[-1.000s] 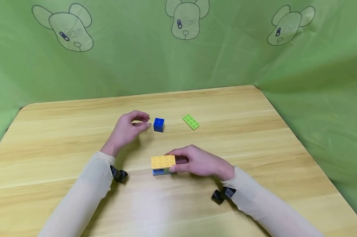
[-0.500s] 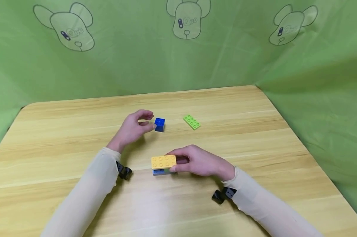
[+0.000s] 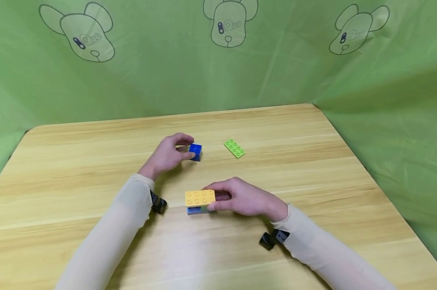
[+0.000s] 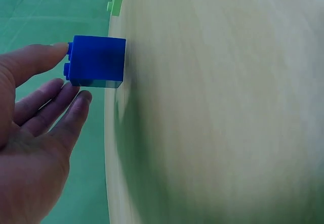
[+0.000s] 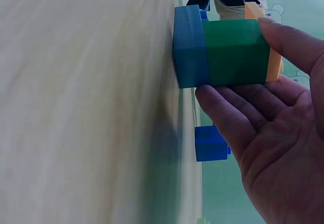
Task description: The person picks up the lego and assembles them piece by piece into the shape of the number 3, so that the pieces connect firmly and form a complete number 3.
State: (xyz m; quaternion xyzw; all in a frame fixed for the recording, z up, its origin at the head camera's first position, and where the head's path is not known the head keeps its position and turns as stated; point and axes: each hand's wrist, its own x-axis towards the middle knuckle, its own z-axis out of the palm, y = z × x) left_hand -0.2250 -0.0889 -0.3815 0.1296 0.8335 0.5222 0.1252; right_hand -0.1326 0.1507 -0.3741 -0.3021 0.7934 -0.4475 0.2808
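Observation:
My left hand is at a blue two-by-two toy building block on the table. Its thumb overlaps the block's near face, with the other fingers around the far side. In the left wrist view the thumb tip is level with the studs of that block, and the fingers lie loosely bent beside it. My right hand holds the right end of a block stack between thumb and fingers. This stack has a yellow plate on top, a green block in the middle and a blue base.
A light green flat plate block lies right of the blue block. All of it is on a wooden table, enclosed at the back and sides by a green cloth. Each sleeve carries a small black wrist camera.
My left hand has moved right, from beside the blue block to around it. The right hand and its stack have stayed in place.

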